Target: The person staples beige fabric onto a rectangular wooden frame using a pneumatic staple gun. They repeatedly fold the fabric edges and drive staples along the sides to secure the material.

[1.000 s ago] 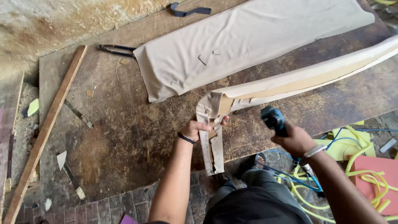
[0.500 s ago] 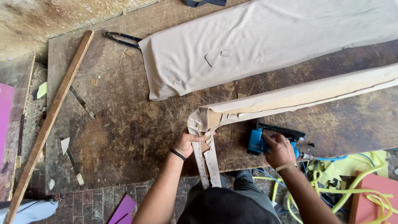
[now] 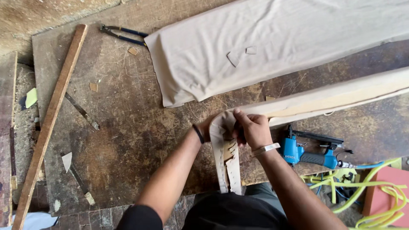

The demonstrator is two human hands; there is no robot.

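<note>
At lower centre of the frame we grip the fabric-covered panel point(image 3: 324, 100) at its near end. Our right hand point(image 3: 252, 127) is closed on the beige fabric flap point(image 3: 228, 164), pinching it against the panel corner. Our left hand point(image 3: 207, 127) sits mostly hidden behind the flap; we cannot tell its grip. The blue staple gun point(image 3: 309, 152) lies on the workbench point(image 3: 128, 127) just right of our right wrist. 1 pair of pliers point(image 3: 121, 35) lies upper left, beside a second padded panel point(image 3: 272, 42).
</note>
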